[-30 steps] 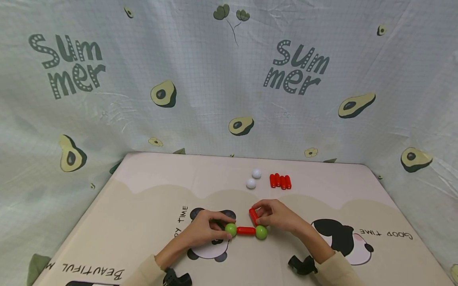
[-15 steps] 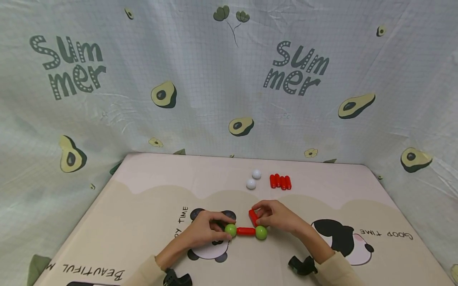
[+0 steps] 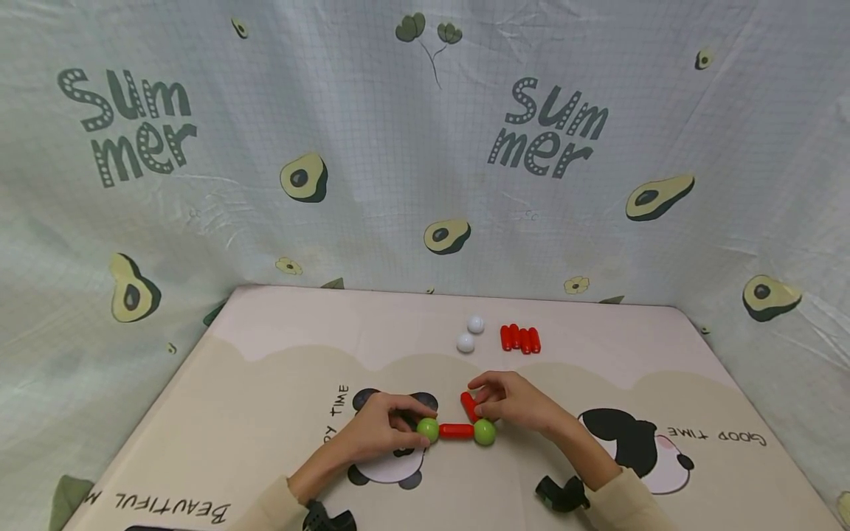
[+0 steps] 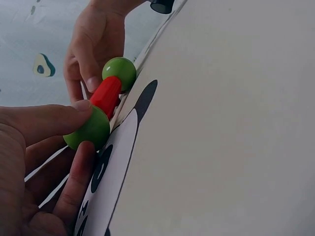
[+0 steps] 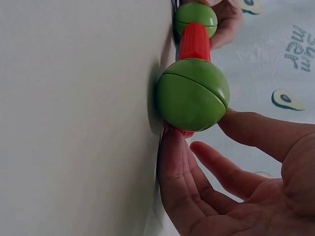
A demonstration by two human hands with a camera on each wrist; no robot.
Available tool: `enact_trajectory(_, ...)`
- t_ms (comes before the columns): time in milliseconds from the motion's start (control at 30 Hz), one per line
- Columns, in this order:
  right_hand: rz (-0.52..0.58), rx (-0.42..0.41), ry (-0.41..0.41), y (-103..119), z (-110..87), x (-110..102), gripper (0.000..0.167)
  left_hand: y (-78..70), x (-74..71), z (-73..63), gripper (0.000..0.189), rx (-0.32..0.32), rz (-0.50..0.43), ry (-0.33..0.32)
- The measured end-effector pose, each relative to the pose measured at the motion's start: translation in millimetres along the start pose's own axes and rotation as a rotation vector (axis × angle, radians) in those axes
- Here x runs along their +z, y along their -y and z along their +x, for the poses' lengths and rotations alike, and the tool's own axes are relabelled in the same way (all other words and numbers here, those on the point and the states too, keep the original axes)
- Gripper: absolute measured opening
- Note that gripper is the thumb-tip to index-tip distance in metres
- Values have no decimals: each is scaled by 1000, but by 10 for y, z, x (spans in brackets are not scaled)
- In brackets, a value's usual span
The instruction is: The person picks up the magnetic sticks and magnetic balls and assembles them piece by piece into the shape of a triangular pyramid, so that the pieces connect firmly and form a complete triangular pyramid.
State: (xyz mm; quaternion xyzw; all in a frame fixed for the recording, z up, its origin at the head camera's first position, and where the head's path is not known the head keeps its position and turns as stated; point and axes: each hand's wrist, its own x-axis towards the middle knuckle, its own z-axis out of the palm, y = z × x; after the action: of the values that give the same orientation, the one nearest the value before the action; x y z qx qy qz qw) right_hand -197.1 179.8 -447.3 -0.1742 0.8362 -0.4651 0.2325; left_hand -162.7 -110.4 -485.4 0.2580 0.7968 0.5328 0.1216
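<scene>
In the head view, two green balls stand joined by a red rod (image 3: 456, 431) lying crosswise. My left hand (image 3: 385, 428) pinches the left green ball (image 3: 428, 429) between thumb and fingers, plain in the left wrist view too. At the right green ball (image 3: 485, 432), a second red rod (image 3: 469, 406) points away at a slant. My right hand (image 3: 511, 402) has its thumb and fingers about that second rod, close to the ball. The right wrist view shows this green ball (image 5: 193, 95) hiding most of the second rod, with fingertips beneath it.
Two white balls (image 3: 465, 342) lie farther back on the table, beside several red rods (image 3: 521, 339) in a row. The patterned tablecloth (image 3: 265, 413) runs back to a hanging printed curtain (image 3: 372, 110). Black wrist devices (image 3: 561, 493) sit at both sleeves.
The second red rod has shifted slightly left and toward the right green ball, and the right index fingertip now stands off its far end. My left hand keeps its grip.
</scene>
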Motion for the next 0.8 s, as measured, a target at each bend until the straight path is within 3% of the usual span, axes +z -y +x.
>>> enact_trajectory(367,26,-20,-11,24,-35,-40,45,-6,12,-6,36,21,14,3)
enact_trajectory(800,12,-56,-80,154,-30,-174,46,14,4,-3,34,26,33,-4)
